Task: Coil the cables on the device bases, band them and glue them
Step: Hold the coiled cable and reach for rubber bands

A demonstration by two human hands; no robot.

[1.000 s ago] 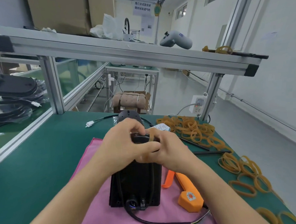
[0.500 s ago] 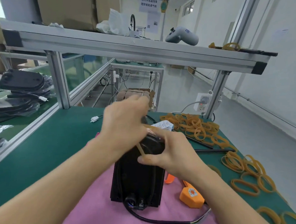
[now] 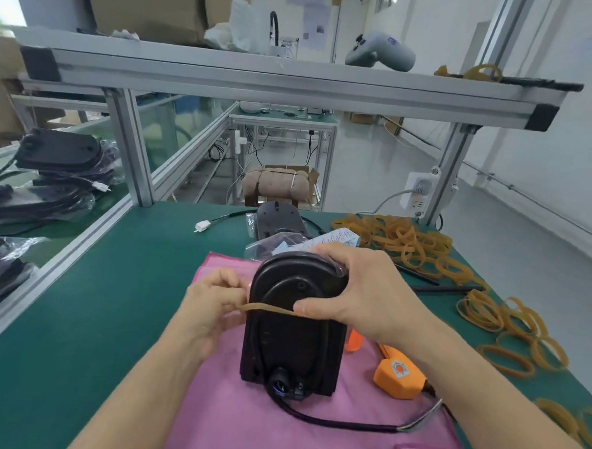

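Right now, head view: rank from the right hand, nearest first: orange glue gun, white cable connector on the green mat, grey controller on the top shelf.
From the right hand:
1. Orange glue gun: just below the hand, on the pink cloth's right edge.
2. White cable connector: up and left, on the green mat beyond the cloth.
3. Grey controller: farthest, on the top shelf above the bench.

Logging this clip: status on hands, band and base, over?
Left hand pinches the rubber band, stretched across the black base. Right hand grips base, thumb pinning band. Cable end trails loose on pink cloth. Nothing blocking.
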